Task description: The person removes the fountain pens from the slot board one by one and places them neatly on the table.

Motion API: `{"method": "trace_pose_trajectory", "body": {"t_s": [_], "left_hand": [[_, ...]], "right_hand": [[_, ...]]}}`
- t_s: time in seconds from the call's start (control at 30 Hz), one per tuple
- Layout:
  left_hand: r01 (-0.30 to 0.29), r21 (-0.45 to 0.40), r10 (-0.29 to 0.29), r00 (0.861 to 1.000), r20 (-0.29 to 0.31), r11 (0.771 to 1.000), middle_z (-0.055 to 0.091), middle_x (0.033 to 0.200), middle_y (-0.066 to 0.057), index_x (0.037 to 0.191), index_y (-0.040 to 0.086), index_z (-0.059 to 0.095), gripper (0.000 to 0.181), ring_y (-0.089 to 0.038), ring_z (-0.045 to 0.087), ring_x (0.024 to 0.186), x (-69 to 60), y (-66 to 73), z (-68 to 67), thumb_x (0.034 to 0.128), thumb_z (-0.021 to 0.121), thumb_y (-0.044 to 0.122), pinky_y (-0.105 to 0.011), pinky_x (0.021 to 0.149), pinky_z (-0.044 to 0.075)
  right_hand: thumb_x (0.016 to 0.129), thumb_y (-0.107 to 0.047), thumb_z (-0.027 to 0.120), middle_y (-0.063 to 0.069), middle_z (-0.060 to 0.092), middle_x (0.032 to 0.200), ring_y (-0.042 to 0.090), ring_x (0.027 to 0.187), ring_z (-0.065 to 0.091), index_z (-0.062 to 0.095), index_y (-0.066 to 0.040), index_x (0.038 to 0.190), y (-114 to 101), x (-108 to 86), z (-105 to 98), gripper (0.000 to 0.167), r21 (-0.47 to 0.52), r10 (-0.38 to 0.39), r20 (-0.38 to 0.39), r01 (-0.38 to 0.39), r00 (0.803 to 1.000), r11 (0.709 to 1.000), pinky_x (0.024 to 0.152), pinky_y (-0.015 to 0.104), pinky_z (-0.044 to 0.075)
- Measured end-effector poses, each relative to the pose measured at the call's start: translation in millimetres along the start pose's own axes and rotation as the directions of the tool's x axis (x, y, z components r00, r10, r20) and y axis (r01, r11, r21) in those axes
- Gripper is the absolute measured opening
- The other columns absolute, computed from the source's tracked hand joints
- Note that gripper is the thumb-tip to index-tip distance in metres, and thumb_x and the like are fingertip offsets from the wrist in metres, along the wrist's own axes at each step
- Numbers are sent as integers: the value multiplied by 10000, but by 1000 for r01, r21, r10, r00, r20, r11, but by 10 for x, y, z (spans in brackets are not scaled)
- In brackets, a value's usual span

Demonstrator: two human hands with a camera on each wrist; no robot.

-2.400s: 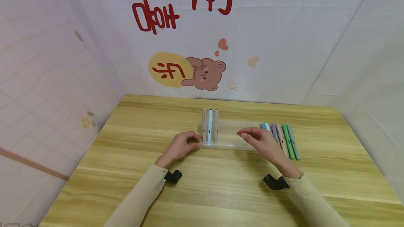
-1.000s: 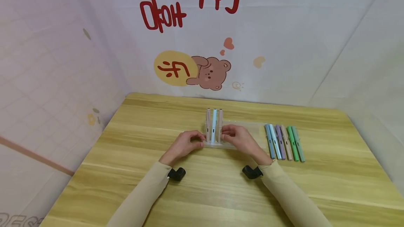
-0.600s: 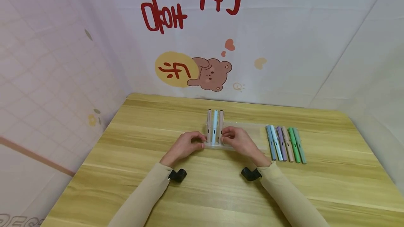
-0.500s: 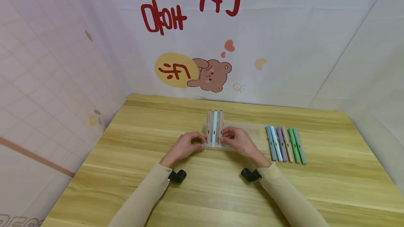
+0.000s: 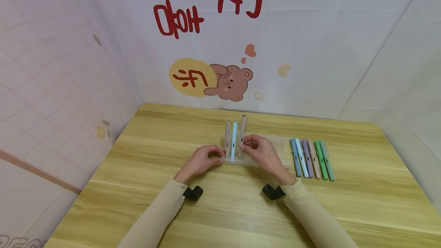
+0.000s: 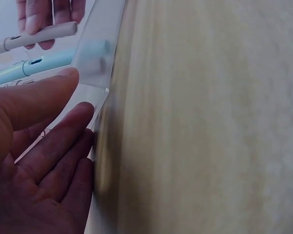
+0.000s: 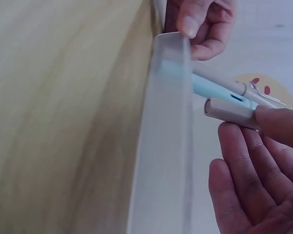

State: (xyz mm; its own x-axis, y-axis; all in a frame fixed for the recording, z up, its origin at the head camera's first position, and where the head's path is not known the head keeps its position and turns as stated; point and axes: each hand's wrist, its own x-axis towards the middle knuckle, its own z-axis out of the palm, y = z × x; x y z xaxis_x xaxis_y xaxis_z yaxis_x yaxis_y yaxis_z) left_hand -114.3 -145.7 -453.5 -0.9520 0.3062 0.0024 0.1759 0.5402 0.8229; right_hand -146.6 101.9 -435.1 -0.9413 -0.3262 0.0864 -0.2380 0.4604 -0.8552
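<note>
Right Wrist View: Taupe Pen Held Clear of Transparent Holder's Lip

A person's right hand pinches the capped pen near its lower end between thumb and fingertips, the other fingers loosely extended. The pen lies on the left side of those fingers, its long axis almost upright, its top leaning slightly right. Its bottom end ends short of the front lip, not behind it, while the light-blue pen just to its left stands inside the holder, beside a second taupe pen. The left hand, farther from the held pen, rests relaxed fingers and thumb, slightly apart, against the holder's left end.
</note>
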Motion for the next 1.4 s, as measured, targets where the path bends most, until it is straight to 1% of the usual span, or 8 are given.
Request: {"method": "trace_pose_trajectory", "body": {"t_s": [0.13, 0.37, 0.47, 0.63, 0.8, 1.07, 1.2, 1.4], "left_hand": [[-4, -3, 4, 1000, 1, 1000, 718, 1207, -13, 1029, 134, 740, 82, -237, 614, 1191, 4, 5, 9, 949, 748, 116, -492, 1066, 455], [-20, -10, 20, 1000, 5, 1000, 724, 1195, -28, 1026, 110, 734, 77, -256, 615, 1202, -19, 4, 4, 951, 751, 104, -492, 1075, 454], [-28, -7, 28, 1000, 7, 1000, 723, 1205, -26, 1026, 120, 736, 78, -259, 611, 1215, -21, 11, -6, 951, 751, 111, -491, 1080, 451], [-23, -5, 23, 1000, 7, 1000, 719, 1218, -25, 1029, 126, 735, 78, -258, 607, 1221, -24, -5, -8, 953, 746, 109, -495, 1080, 449], [-8, -14, 8, 1000, -1, 1000, 715, 1227, -34, 1032, 121, 735, 86, -256, 606, 1216, -11, 16, -5, 951, 745, 94, -491, 1080, 450], [13, -16, -13, 1000, 2, 1000, 712, 1234, -31, 1044, 126, 736, 89, -255, 598, 1236, -16, 38, 11, 956, 749, 115, -491, 1096, 436], [8, -16, -9, 1000, -2, 1000, 712, 1227, -34, 1046, 123, 737, 92, -252, 605, 1215, -17, 30, 7, 956, 748, 105, -492, 1087, 444], [0, -8, 0, 1000, 7, 1000, 712, 1225, -35, 1051, 126, 734, 92, -252, 605, 1214, -11, 25, -3, 961, 744, 112, -488, 1088, 445]], "right_hand": [[954, -137, 762, 86, 752, 1008, 221, 925, 711, 708, -13, 1131, -48, -31, -39, 222, 20, -8, -39, 9, 999, 1000, 799, 310, 570], [963, -169, 760, 76, 752, 1020, 209, 928, 716, 705, -17, 1154, -106, -95, -106, 250, 49, -2, -41, 4, 999, 999, 802, 285, 573], [967, -177, 757, 69, 753, 1024, 211, 935, 719, 710, -27, 1154, -86, -123, -142, 245, 56, -8, -53, 11, 999, 998, 814, 300, 575], [973, -201, 753, 74, 756, 1036, 211, 932, 722, 714, -29, 1162, -71, -183, -213, 258, 56, -17, -57, 20, 998, 998, 790, 268, 568], [978, -225, 748, 88, 756, 1046, 212, 930, 724, 715, -29, 1177, -98, -251, -336, 281, 69, -16, -70, 21, 997, 997, 759, 234, 556], [996, -231, 725, 120, 748, 1082, 231, 974, 725, 694, -2, 1220, -68, -368, -586, 322, 66, -15, -67, 19, 998, 998, 789, 213, 556], [1007, -262, 710, 115, 745, 1102, 179, 988, 721, 684, -11, 1249, -15, -415, -714, 349, 23, -7, -72, 9, 997, 1000, 803, 196, 551], [1010, -262, 706, 130, 746, 1096, 67, 943, 712, 688, -4, 1253, 54, -501, -889, 354, -19, -15, -109, 13, 994, 1000, 789, 178, 550]]}}
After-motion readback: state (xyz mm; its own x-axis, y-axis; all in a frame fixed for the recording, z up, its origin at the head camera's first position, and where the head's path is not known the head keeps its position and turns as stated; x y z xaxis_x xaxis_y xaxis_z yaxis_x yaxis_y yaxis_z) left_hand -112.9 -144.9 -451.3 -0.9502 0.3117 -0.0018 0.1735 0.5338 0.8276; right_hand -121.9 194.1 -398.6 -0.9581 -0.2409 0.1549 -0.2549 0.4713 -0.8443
